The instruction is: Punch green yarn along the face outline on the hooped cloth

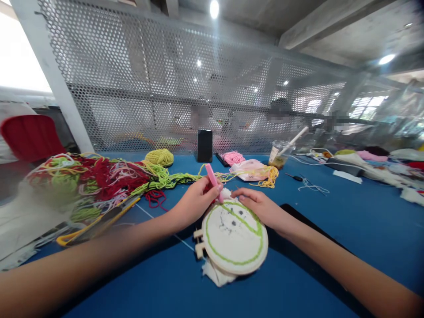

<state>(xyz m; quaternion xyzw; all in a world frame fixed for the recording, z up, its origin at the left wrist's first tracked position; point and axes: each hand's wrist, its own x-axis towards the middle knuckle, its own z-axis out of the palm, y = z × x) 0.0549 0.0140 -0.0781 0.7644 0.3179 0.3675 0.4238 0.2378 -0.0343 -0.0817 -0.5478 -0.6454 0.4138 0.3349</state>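
Observation:
An embroidery hoop with white cloth lies tilted in front of me, its wooden screw clamp at the left. Green yarn forms a ring and a closed shape on the cloth, beside dark marks. My left hand is closed around a pink punch needle, held upright over the hoop's far edge; its tip is hidden. At the hoop's far right edge is my right hand, its fingers bent and thumb drawn in. Something thin may be at its fingertips, but I cannot make it out. Yellow yarn runs behind both hands.
Tangled red and green yarn heaps at the left, near yellow-handled scissors. A phone stands against the perforated metal screen. Pink yarn, a plastic cup with a straw, and a small black-handled tool lie farther back.

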